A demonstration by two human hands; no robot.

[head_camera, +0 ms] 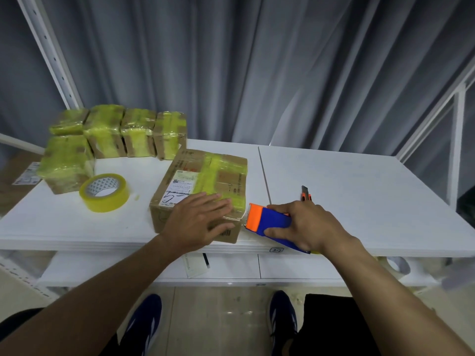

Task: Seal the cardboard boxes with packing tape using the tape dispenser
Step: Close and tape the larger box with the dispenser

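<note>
A cardboard box [221, 173] with yellow-green tape strips and a white label lies near the table's front edge. My left hand [198, 222] presses flat on its near top corner, fingers straight. Just right of the box, my right hand [305, 227] grips a blue and orange tape dispenser [267, 220]. Its orange toothed end sits at the box's near right edge, where a strip of tape runs down the side.
Several taped boxes [113, 134] stand at the back left of the white table [347, 181]. A spare roll of yellow tape [104, 192] lies left of the box. An orange box cutter [306, 194] lies behind my right hand. A lower shelf holds another tape roll [398, 264].
</note>
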